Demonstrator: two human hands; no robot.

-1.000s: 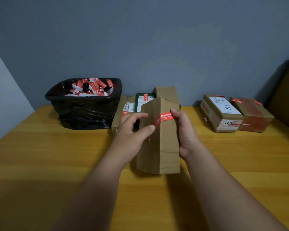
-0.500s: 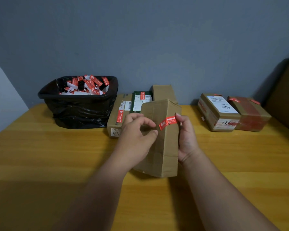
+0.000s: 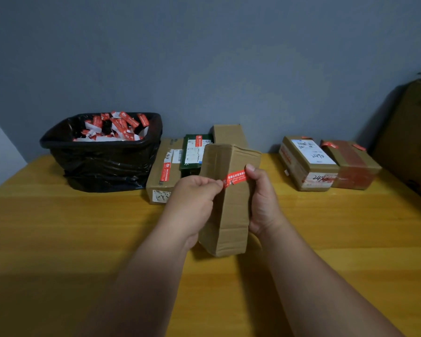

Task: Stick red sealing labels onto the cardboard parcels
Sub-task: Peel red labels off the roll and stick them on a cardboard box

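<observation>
A yellow wooden surface (image 3: 58,239) runs back to a plain grey-blue wall (image 3: 204,57), and its near half lies bare on both sides of the forearms. Along the wall stand a bin lined with a black plastic bag (image 3: 102,161) heaped with red-and-white label scraps, a cluster of brown and dark green labelled boxes (image 3: 178,161) just beside it, and, well apart to the right, two small taped cardboard boxes (image 3: 326,164) touching each other; a large brown carton (image 3: 411,142) closes off the right edge. Near the middle a tall brown cardboard parcel (image 3: 229,215) stands on end, tilted slightly, one bottom corner on the surface. The left hand (image 3: 192,203) is curled against the parcel's left face, thumb and forefinger pinched on the left end of a red sealing label with white print (image 3: 235,178). The right hand (image 3: 263,198) wraps the parcel's right side — its thumb presses the label's right end onto the cardboard near the upper corner edge.
</observation>
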